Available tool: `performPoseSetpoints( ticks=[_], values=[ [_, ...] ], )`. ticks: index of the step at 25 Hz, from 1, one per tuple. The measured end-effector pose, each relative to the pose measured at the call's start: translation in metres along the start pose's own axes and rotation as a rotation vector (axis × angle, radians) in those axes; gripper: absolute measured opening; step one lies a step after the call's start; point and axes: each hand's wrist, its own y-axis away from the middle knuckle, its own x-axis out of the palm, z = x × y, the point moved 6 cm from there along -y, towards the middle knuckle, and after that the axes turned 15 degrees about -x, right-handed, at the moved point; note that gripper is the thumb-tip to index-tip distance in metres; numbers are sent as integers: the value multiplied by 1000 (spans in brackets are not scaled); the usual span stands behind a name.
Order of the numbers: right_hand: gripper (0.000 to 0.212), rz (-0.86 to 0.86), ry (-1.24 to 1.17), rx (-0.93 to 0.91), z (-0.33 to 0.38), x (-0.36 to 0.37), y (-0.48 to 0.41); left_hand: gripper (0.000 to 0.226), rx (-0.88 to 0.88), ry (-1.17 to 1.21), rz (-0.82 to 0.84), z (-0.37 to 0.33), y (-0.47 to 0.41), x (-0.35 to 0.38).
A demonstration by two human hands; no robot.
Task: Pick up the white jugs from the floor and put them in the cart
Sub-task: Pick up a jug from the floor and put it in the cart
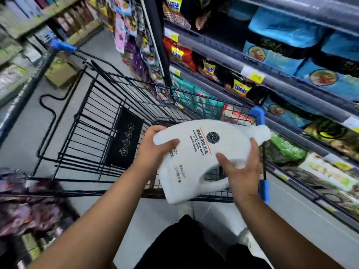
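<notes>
Right hand [242, 176]: fingers [253, 145] curled on white jug [196, 158] | left hand [155, 150]: likewise

A: What kind of place is this?

B: A shop, a supermarket aisle by the look of it. Long metal shelves [252, 61] run down the right side in tiers, packed with bagged food: blue packs [287, 30] on the upper tiers, red and black bags [180, 53] further along.

A: What marks it as retail and not a storeroom?

B: Yellow price tags [256, 77] sit on the front edges of those shelves. A black wire cart [126, 136] with blue corner guards [257, 115] stands in the aisle on a grey floor [25, 133]. More stocked shelving [23, 22] lines the left side, with a cardboard box [62, 73] at its foot.
</notes>
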Motion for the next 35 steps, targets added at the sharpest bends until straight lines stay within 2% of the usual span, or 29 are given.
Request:
performPoseSetpoints(
  ticks=[6, 10, 14, 17, 20, 27, 35],
  values=[
    [102, -116, -1, 172, -64, 49, -17, 52, -115, -215, 118, 27, -96, -1],
    [115, -183, 8, 237, -119, 63, -25, 57, -166, -262, 170, 63, -151, 19],
    [101, -222, 25, 319, -162, 68, -35, 46, -216, -252, 228, 97, -186, 43],
    [102, -232, 11, 367, -191, 72, -45, 40, -232, -258, 235, 119, -205, 55],
    [105, -202, 63, 455, -201, 74, -48, 39, -231, -291, 236, 134, -220, 59],
    [122, -143, 185, 471, -208, 79, -47, 46, -261, -171, 206, 159, -234, 67],
    [126, -117, 226, 509, -209, 76, -47, 64, -215, -306, 149, 189, -236, 58]
  ],
)
